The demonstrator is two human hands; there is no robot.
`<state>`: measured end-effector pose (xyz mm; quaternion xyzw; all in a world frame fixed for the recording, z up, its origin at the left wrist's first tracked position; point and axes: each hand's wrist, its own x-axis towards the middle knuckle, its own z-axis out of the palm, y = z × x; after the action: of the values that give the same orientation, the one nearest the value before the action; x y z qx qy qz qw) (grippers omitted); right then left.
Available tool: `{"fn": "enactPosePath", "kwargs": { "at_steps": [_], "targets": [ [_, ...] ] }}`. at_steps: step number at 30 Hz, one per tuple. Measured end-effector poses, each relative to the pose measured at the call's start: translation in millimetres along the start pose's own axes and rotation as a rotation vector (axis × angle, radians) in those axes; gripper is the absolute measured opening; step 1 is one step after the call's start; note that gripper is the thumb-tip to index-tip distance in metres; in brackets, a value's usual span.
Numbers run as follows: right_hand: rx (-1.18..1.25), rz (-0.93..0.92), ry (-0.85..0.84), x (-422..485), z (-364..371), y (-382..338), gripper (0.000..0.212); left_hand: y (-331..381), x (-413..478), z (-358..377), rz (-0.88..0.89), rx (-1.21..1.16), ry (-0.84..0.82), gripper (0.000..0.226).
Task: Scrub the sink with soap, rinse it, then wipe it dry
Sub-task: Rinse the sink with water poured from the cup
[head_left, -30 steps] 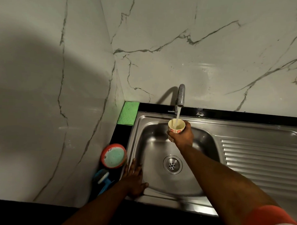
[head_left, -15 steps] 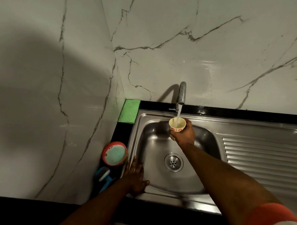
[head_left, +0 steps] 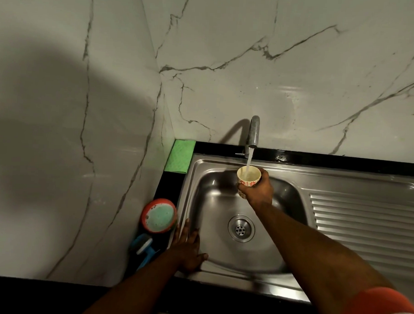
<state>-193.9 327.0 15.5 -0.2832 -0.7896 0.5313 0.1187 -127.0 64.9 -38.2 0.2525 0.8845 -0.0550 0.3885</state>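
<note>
The right hand is curled round a small flowered cup, holding it upright under the water running from the tap, and the left hand lies flat, fingers straight, on the front left edge of the steel sink. To do this well, I think the cup should be filled nearly to the top — not brimming — then tipped slowly round the sink walls toward the drain so nothing splashes out. The green cloth for drying lies in the back corner, with the round red tub of what looks like soap and the blue brush along the left ledge.
</note>
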Motion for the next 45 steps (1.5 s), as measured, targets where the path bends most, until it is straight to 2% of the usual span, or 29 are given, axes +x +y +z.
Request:
{"fn": "enactPosePath", "kwargs": {
  "at_steps": [15, 26, 37, 45],
  "targets": [
    [0.060, -0.012, 0.008, 6, 0, 0, 0.075, 0, 4, 3, -0.023, 0.025, 0.011, 0.090],
    [0.093, -0.043, -0.020, 7, 2, -3, 0.081, 0, 7, 4, -0.024, 0.017, 0.001, 0.088],
    [0.138, -0.091, 0.022, 7, 1, -4, 0.080, 1, 5, 2, -0.009, 0.011, 0.005, 0.086],
    [0.262, -0.060, -0.049, -9, -4, 24, 0.079, -2, 12, 9, -0.014, 0.025, 0.020, 0.089]
  ]
}}
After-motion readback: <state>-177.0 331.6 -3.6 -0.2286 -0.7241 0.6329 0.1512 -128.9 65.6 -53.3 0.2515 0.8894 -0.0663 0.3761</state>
